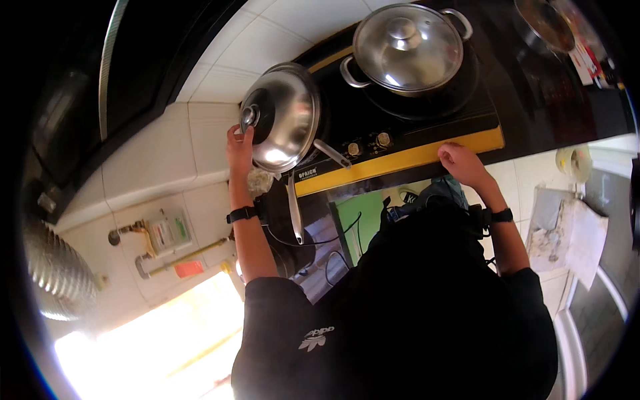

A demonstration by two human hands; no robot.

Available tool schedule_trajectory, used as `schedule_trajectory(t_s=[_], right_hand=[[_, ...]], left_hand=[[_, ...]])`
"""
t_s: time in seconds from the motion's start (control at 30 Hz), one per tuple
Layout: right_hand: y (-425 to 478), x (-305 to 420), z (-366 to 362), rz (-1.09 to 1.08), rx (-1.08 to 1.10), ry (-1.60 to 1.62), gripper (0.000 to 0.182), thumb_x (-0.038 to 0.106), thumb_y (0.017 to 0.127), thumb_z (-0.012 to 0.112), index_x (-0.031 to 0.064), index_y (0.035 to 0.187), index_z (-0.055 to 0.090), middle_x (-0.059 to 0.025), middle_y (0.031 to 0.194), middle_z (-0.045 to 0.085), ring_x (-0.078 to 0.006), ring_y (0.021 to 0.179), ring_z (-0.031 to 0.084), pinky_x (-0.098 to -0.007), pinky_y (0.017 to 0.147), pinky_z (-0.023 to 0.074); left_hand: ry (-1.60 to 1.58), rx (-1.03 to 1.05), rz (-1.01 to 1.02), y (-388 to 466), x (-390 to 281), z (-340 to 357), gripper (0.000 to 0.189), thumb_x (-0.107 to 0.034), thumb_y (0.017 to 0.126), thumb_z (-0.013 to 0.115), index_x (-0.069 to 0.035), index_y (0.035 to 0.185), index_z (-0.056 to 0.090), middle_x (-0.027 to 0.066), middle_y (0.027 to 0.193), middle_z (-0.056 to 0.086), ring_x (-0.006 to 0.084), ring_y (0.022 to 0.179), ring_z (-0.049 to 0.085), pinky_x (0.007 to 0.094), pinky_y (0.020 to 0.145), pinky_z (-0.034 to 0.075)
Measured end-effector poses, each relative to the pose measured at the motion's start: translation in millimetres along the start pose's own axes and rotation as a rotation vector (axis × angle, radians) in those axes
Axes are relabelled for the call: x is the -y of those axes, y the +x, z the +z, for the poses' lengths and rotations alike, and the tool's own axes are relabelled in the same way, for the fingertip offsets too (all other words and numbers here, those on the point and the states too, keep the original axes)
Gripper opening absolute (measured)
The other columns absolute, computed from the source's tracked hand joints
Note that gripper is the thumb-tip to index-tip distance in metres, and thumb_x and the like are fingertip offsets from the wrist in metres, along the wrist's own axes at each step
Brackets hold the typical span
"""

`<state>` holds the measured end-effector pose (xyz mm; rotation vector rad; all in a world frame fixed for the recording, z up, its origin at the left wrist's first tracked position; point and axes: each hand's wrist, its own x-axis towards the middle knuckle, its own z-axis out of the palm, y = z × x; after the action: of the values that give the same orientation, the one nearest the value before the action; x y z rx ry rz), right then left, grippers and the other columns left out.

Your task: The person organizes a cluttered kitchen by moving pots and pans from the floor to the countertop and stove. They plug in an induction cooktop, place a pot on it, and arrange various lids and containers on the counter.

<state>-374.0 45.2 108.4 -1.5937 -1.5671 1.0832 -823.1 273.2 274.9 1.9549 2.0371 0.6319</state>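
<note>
My left hand (240, 147) has its fingers at the knob of a domed stainless steel lid (292, 117), which sits tilted over a pan on the left side of a black gas stove. Out from under the lid a long metal handle (296, 215) points towards me, and a shorter metal handle (332, 153) points to the right. My right hand (457, 157), fingers curled and holding nothing visible, is at the stove's yellow front edge (370, 167). Beyond it, on the right burner, stands a two-handled steel pot (407, 50) with a glass lid.
Two control knobs (369, 144) are between the pan and the pot. A metal bowl or pan (545, 27) stands at the far right of the dark counter. Below the counter's left part hang black cables (320, 243). A tiled wall (215, 125) rises close on the left.
</note>
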Motion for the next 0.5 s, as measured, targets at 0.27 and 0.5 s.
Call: schedule_trajectory(t_s=[0.27, 0.5], right_hand=[[12.4, 16.1, 19.2, -0.007, 0.203, -0.154, 0.009, 0.011, 0.083, 0.057, 0.0036, 0.088, 0.057, -0.0138, 0.080, 0.062, -0.0310, 0.075, 0.061, -0.0363, 0.065, 0.0476], [19.0, 62.1, 61.5, -0.020, 0.496, -0.189, 0.011, 0.012, 0.084, 0.057, 0.0044, 0.093, 0.058, -0.0128, 0.082, 0.064, -0.0277, 0.075, 0.063, -0.0344, 0.065, 0.0481]], left_hand=[[-0.326, 0.094, -0.301, -147.6, 109.3, -28.6, 0.028, -0.026, 0.093, 0.052, -0.003, 0.104, 0.060, 0.0013, 0.076, 0.057, 0.0084, 0.060, 0.053, 0.0228, 0.053, 0.041], [-0.804, 0.140, -0.736, -343.6, 145.1, 15.4, 0.037, -0.037, 0.093, 0.048, -0.003, 0.102, 0.060, 0.0022, 0.075, 0.058, 0.0100, 0.065, 0.055, 0.0223, 0.056, 0.043]])
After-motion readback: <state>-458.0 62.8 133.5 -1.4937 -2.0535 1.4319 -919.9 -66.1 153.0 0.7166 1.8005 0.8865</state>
